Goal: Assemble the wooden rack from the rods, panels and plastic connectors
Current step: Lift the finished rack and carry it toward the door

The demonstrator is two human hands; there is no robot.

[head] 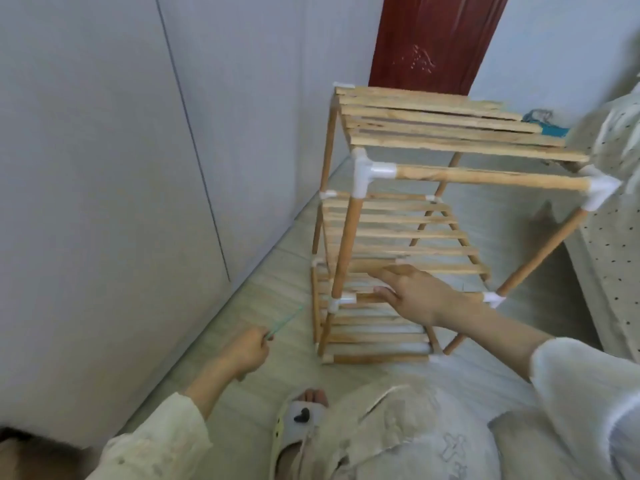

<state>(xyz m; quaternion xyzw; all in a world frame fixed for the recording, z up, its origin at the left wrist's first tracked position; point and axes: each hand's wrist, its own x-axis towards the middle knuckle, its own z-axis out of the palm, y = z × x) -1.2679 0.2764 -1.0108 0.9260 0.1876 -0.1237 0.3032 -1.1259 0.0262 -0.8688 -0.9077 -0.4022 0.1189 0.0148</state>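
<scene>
Head view looks down on the wooden rack (408, 216), which stands upright on the floor (270, 299) just beside a pale wall, three slatted tiers already joined by rods and white plastic connectors. Its top panel (446, 124) sits on the upper frame, with a corner connector (365, 173) at the near left post and another at the near right.

At the middle tier, the right hand (412, 292) reaches in, its fingers (384, 292) curled round the front rod (367, 297) close to a small connector (337, 303). Meanwhile the left hand (247, 349) hangs apart to the left of the rack, pinching a thin green strip (284, 322) that points up toward the frame; what the strip is cannot be told.

Judging by how things stand, the build is nearly done, and the step in hand looks like seating or checking that front rod in its joint. Next would call for a firm push along the rod into the connector while the rack is kept from tipping.

Beyond it, the floor is light, plank-patterned. A dark red door (436, 39) stands behind the rack, and spotted pale fabric (616, 209) hangs at the right edge. A slippered foot (304, 410) shows below.
</scene>
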